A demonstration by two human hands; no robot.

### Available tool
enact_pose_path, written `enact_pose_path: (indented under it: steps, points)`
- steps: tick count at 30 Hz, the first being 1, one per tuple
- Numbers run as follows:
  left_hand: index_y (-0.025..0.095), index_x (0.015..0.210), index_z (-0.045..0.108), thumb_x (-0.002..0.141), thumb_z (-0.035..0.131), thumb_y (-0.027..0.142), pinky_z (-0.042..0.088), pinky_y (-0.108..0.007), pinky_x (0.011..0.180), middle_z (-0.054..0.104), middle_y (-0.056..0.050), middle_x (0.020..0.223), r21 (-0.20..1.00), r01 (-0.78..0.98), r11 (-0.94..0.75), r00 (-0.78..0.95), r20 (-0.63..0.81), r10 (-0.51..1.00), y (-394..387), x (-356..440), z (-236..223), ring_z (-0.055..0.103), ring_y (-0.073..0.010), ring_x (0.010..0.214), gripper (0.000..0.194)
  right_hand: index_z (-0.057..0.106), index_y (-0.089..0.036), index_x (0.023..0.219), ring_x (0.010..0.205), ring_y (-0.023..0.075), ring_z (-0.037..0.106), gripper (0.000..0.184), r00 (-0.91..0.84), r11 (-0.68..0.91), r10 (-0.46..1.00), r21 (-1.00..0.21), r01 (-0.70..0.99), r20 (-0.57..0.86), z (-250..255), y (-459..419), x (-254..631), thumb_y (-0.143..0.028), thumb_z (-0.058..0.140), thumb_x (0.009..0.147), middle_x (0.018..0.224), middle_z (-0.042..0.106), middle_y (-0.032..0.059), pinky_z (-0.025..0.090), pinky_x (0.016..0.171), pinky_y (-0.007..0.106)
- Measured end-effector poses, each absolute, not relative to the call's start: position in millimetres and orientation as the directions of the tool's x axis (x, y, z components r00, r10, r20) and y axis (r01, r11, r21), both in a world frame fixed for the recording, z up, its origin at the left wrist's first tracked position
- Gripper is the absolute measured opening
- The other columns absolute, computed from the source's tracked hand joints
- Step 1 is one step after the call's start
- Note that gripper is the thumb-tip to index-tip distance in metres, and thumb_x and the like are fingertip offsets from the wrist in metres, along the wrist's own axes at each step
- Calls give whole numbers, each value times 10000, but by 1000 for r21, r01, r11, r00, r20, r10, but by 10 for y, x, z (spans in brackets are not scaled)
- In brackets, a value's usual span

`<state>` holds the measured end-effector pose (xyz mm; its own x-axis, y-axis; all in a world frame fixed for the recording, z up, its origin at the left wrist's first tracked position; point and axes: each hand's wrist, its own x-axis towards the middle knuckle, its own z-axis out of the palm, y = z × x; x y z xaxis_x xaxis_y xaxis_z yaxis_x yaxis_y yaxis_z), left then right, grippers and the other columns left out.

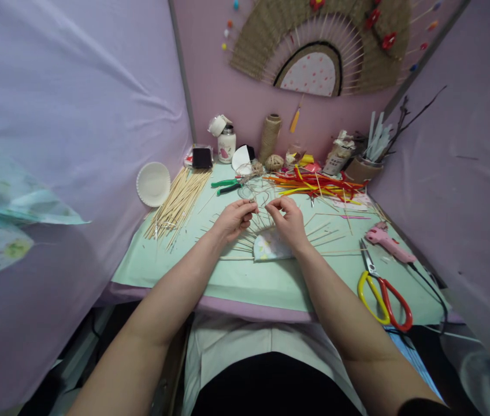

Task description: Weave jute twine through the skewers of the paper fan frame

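Note:
My left hand (240, 218) and my right hand (287, 219) are raised over the table, fingertips pinched and a small gap apart. Thin brown twine (259, 192) loops just behind the fingertips and seems to run into both pinches; the fingers hide exactly where it is held. Below them lies a fan frame of thin sticks (240, 245) spread outward from a half-round piece of pale floral cloth (266, 247). My right hand and wrist cover part of this cloth and several sticks.
Left stand bamboo sticks (179, 199) and a white bowl (153, 185). Behind are green-handled pliers (226, 186), a twine spool (270, 137) and coloured pipe cleaners (318, 184). On the right lie scissors (372, 280) and a pink glue gun (389, 242) with its cord. A finished fan (249, 52) hangs behind.

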<state>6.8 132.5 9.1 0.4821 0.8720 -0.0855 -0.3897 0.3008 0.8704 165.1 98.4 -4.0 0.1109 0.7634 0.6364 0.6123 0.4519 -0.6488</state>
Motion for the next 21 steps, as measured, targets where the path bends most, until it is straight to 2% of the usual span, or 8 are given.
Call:
enact_pose_path:
  steps: [4, 7, 10, 12, 14, 18, 21]
  points:
    - [134, 740, 594, 640, 746, 209, 217, -147, 403, 596, 5, 672, 926, -341, 163, 314, -51, 948, 1327, 110, 48, 364, -19, 470, 197, 610, -213, 738, 836, 203, 512, 149, 110, 476, 651, -517, 712, 751, -6, 931, 1615, -319, 629, 841, 772, 596, 30, 390, 808, 366]
    - [128, 764, 605, 640, 757, 192, 224, -138, 402, 608, -3, 707, 884, -422, 200, 315, -64, 947, 1348, 107, 34, 376, -17, 487, 206, 626, -220, 750, 835, 208, 508, 139, 40, 489, 672, -484, 726, 739, -34, 929, 1585, -315, 619, 851, 769, 598, 32, 390, 805, 370]
    - [111, 776, 609, 664, 768, 201, 251, -120, 404, 588, 0, 728, 783, -525, 335, 440, -88, 894, 1376, 73, 34, 396, -11, 508, 215, 631, -220, 759, 805, 201, 508, 118, -39, 512, 735, -515, 688, 677, -81, 956, 1573, -269, 594, 860, 749, 603, 26, 391, 789, 365]
    - [95, 795, 623, 695, 759, 211, 282, -116, 411, 562, 4, 706, 743, -529, 411, 529, -90, 844, 1387, 51, 33, 420, -15, 525, 206, 628, -218, 750, 788, 196, 511, 117, -21, 501, 759, -562, 658, 651, -100, 974, 1580, -254, 590, 855, 739, 600, 22, 392, 780, 361]
    - [84, 824, 632, 720, 746, 204, 304, -118, 416, 569, -8, 719, 740, -497, 454, 585, -100, 805, 1387, 41, 31, 447, -22, 543, 196, 624, -217, 743, 776, 190, 517, 126, 54, 472, 764, -615, 631, 643, -99, 983, 1596, -261, 585, 854, 734, 598, 19, 398, 768, 354]
    - [117, 824, 595, 703, 759, 182, 313, -125, 423, 636, -46, 870, 744, -472, 473, 597, -126, 793, 1359, 51, 38, 484, -26, 564, 214, 624, -216, 769, 785, 186, 525, 128, 193, 436, 734, -670, 601, 651, -63, 976, 1627, -291, 572, 860, 767, 608, 24, 415, 750, 346]
    - [139, 813, 564, 669, 783, 194, 287, -125, 428, 627, -14, 769, 781, -455, 428, 566, -117, 816, 1335, 75, 40, 462, -23, 522, 267, 620, -214, 776, 789, 187, 527, 133, 207, 449, 713, -663, 599, 670, -38, 963, 1632, -301, 569, 862, 773, 607, 28, 423, 744, 345]
